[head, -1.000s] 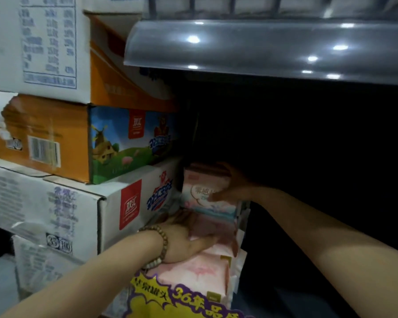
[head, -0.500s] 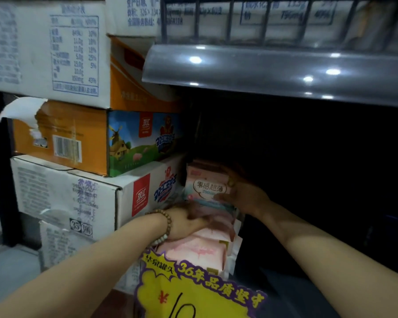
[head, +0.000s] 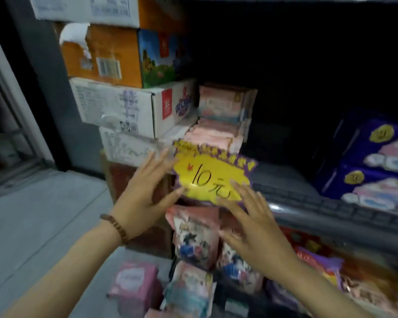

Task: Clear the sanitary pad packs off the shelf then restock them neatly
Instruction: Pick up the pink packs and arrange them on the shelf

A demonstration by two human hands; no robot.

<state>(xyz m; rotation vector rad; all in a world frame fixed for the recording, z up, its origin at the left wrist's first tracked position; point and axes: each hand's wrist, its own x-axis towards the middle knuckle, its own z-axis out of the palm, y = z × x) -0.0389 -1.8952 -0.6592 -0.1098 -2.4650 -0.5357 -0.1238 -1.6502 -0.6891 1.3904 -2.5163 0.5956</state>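
While both hands hang in front of the yellow price sign [head: 213, 176], neither one holds anything. The left hand [head: 145, 189] is at the sign's lower left edge, fingers straight and spread, its thumb overlapping the sign's corner; the blur hides whether it touches. A bead bracelet [head: 116, 228] sits on that wrist. The right hand [head: 255, 228] is at the sign's lower right, fingers likewise fanned apart, their tips lying over the sign's bottom edge; contact there cannot be told either. The pink pad packs [head: 221, 125] are stacked on the wire shelf [head: 319, 203] directly above and behind the sign, one pack upright on top of flatter ones. Up and to the left of the sign, just beside that stack, is a pile of cartons [head: 129, 106]. Well to the right of the sign, on the same shelf, stand dark blue packs [head: 377, 161]. Straight below the sign are pinkish printed packets [head: 195, 237], too blurred to read. Down and to the left of the sign, a pink pack [head: 133, 288] lies on the grey floor [head: 44, 214]
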